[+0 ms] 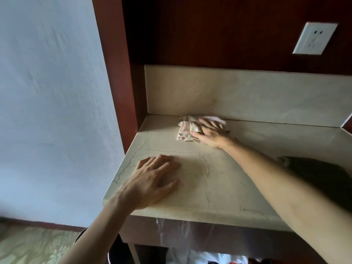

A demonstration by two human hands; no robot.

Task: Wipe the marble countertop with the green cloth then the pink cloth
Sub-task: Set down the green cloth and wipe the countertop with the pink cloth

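A: Where is the pink cloth (192, 128) being kept?

B: It is being pressed flat by the right hand (209, 133), at the countertop's (224, 187) back edge.

A: And the left hand (152, 180)?

B: It is being rested open-palmed, holding nothing, near the front.

1. The person's left hand (154, 180) was bare, with no glove, ring or other ornament visible on the fingers (167, 162).
2. Behind those fingers, the wrist and long forearm were uncovered too; no sleeve, watch or band showed anywhere up to the bottom edge of the view.
3. The person's right hand (209, 133) was likewise bare, its fingers (211, 123) blurred, so fine details such as nails could not be made out.
4. Back from those fingers, the right wrist and forearm were unclothed as far as the right edge of the view, without any strap or bracelet.
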